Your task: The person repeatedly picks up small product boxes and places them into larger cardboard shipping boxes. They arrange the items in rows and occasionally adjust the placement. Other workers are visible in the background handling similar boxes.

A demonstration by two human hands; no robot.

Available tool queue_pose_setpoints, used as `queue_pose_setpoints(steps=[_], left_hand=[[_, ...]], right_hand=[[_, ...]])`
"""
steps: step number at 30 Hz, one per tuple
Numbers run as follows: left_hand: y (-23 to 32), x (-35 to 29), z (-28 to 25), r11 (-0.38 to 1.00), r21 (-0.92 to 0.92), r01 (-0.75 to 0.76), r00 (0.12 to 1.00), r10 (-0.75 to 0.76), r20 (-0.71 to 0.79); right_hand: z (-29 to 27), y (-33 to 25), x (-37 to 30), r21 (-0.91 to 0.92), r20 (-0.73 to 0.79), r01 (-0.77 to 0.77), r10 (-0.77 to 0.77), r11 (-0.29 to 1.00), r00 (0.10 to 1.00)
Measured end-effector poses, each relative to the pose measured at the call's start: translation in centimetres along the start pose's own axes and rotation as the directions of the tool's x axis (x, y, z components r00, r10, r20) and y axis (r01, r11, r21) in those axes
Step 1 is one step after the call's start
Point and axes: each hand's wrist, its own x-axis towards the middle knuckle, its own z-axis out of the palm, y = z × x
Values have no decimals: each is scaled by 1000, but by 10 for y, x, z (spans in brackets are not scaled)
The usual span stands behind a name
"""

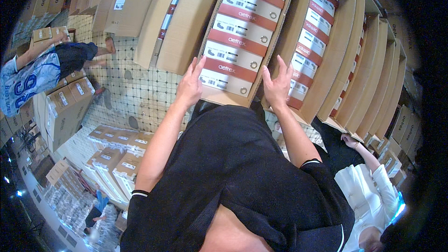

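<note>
A long open cardboard carton [223,97] stretches away in front of me, filled with a row of red-and-white shoe boxes [233,55] with labels on their ends. My left hand [188,87] is at the carton's near left corner, fingers stretched forward along the side. Opposite it, my right hand [277,87] lies by the near right side with thumb and fingers apart. Neither hand holds anything; whether the palms touch the cardboard, I cannot tell. Just right of my right hand stands a second open carton [305,112] with similar shoe boxes [311,49].
More open cartons [359,88] line the right, and others [186,23] with raised flaps stand left. A person in a patterned jersey [35,77] is by stacked cartons [70,107] at left. At right is a person in white [361,186]. Tiled floor [135,88] shows between.
</note>
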Motion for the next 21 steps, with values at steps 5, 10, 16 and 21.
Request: queue_pose_setpoints(steps=[5, 10, 16, 21], left_hand=[[3, -2, 0, 1000, 12, -10, 1000, 11, -26], [6, 1, -2, 1000, -3, 24, 1000, -24, 1], [7, 3, -3, 1000, 9, -8, 1000, 8, -23], [7, 3, -2, 1000, 18, 10, 1000, -9, -18]], right_hand=[[1, 1, -2, -9, -23, 32, -32, 999, 999], [2, 2, 0, -3, -10, -6, 6, 1000, 1000], [2, -1, 1, -18, -28, 12, -12, 1000, 1000], [3, 2, 3, -43, -31, 25, -27, 999, 999]])
